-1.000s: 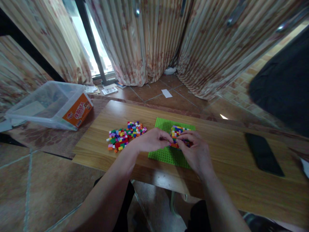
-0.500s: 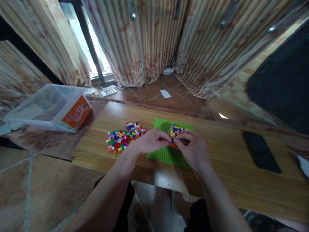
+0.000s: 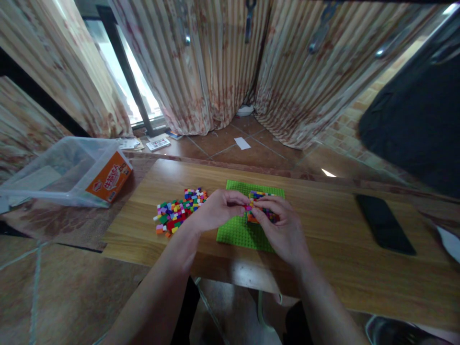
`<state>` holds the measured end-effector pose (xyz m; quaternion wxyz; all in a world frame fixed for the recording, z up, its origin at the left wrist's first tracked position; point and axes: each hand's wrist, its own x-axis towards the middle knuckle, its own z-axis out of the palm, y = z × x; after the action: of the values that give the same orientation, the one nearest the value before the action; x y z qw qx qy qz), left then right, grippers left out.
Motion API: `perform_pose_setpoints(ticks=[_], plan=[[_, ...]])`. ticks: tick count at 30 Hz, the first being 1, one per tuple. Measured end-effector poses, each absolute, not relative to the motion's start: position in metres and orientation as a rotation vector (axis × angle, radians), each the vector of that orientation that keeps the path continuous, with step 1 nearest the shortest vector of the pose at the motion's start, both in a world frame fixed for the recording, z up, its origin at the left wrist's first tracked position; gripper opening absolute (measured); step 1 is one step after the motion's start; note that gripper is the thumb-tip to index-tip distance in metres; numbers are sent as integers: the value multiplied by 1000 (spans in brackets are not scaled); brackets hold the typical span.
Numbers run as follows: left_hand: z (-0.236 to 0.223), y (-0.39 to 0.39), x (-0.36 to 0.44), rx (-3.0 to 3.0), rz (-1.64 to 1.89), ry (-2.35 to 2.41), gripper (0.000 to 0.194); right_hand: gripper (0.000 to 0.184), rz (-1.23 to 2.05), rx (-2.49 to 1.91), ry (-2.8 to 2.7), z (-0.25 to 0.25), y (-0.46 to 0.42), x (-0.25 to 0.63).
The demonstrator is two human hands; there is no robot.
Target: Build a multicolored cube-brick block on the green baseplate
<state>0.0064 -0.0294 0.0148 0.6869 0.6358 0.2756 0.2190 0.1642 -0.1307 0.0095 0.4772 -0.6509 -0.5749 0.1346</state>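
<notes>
A green studded baseplate (image 3: 237, 230) lies on the wooden table (image 3: 323, 239). On it stands a small block built of many-coloured bricks (image 3: 261, 196). My left hand (image 3: 219, 210) is curled at the block's left side, fingers pinched against it. My right hand (image 3: 282, 230) covers the block's front and right side, fingers closed on it. A pile of several loose coloured bricks (image 3: 176, 211) lies on the table just left of my left hand.
A black phone (image 3: 384, 224) lies on the table's right part. A clear plastic tub with an orange label (image 3: 68, 170) sits on a mat at the left. Curtains hang behind; a dark garment (image 3: 417, 124) is at the right.
Both hands stay on the brick block, fingers shifting slightly over it. The camera has tilted, so the table sits a little lower in view.
</notes>
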Motion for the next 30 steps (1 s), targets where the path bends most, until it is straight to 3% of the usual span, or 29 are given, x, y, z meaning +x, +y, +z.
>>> perform_pose_setpoints(ticks=[16, 23, 30], plan=[[19, -35, 8, 1428, 592, 484, 12, 12, 478, -1477, -1339, 7, -129, 162], [18, -23, -3, 1690, 493, 658, 6, 17, 262, -1590, -1513, 7, -130, 173], [19, -26, -6, 1876, 348, 652, 19, 16, 171, -1624, -1780, 7, -134, 174]])
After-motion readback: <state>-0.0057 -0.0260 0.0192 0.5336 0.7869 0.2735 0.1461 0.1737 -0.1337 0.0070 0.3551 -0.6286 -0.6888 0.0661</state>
